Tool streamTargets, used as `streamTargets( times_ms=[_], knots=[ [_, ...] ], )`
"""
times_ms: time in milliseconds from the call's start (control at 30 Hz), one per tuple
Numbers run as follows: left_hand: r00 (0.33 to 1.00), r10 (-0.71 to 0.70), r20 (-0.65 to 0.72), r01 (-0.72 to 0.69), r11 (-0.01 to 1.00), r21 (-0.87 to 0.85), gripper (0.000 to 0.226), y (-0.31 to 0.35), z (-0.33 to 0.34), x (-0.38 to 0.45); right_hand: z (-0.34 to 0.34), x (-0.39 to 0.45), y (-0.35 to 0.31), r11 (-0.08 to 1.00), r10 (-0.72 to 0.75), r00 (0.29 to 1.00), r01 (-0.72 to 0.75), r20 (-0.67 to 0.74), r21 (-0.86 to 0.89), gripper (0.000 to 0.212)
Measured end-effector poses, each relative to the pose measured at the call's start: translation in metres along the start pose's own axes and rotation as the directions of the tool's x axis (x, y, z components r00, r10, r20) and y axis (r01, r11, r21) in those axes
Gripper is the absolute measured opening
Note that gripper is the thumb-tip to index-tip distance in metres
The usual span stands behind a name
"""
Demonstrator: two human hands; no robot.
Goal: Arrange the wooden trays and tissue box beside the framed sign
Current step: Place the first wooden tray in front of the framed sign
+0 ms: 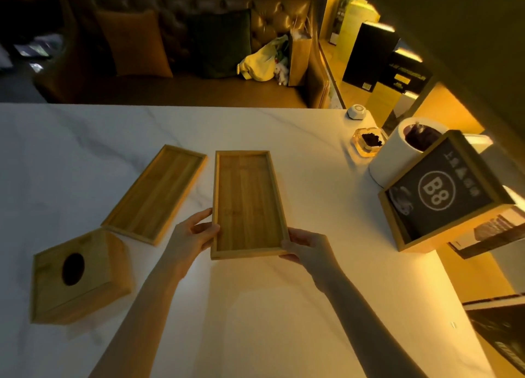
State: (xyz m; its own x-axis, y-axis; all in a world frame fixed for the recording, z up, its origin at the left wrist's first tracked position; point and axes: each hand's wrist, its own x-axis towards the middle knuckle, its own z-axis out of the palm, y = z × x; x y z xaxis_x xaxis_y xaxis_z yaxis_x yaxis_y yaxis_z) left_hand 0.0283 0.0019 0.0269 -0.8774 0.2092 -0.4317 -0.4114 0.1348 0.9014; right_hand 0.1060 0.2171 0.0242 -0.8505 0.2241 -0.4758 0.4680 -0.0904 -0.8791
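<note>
Wooden tray [246,204] between both hands, near corners (short end) in grip

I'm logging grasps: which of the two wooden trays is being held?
The right-hand tray, gripped at its near end by the left hand and right hand. The angled tray lies untouched.

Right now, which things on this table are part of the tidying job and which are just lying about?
Job: held tray, in both hands (left, right); second tray; tissue box; framed sign.

Lying about: ashtray, white cylinder, small white hexagonal thing.
</note>
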Motion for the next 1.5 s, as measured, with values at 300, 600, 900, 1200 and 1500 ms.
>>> streamTargets(
  times_ms=[300,600,900,1200,1500],
  knots=[
    [0.995,0.096,0.02,-0.096,0.995,0.013,0.043,0.024,0.07,0.004,-0.055,-0.014,-0.011,0.999,-0.008,0.991,0.015,-0.134,0.051,0.034],
    [0.987,0.098,0.13,-0.113,0.987,0.114,0.041,0.03,0.144,0.029,-0.118,-0.009,-0.01,1.0,-0.007,0.962,0.011,-0.273,0.015,0.027],
    [0.975,0.038,0.22,-0.083,0.977,0.199,0.04,0.02,0.195,0.063,-0.159,0.012,0.011,0.986,0.135,0.913,-0.088,-0.384,0.139,0.027],
    [0.974,-0.054,0.218,0.019,0.987,0.159,0.041,0.005,0.219,0.096,-0.18,0.045,0.018,0.974,0.213,0.877,-0.16,-0.431,0.158,0.031],
    [0.977,-0.047,0.209,0.009,0.984,0.179,0.041,-0.012,0.232,0.109,-0.186,0.058,0.032,0.985,0.17,0.867,-0.153,-0.467,0.075,0.033]
  ],
)
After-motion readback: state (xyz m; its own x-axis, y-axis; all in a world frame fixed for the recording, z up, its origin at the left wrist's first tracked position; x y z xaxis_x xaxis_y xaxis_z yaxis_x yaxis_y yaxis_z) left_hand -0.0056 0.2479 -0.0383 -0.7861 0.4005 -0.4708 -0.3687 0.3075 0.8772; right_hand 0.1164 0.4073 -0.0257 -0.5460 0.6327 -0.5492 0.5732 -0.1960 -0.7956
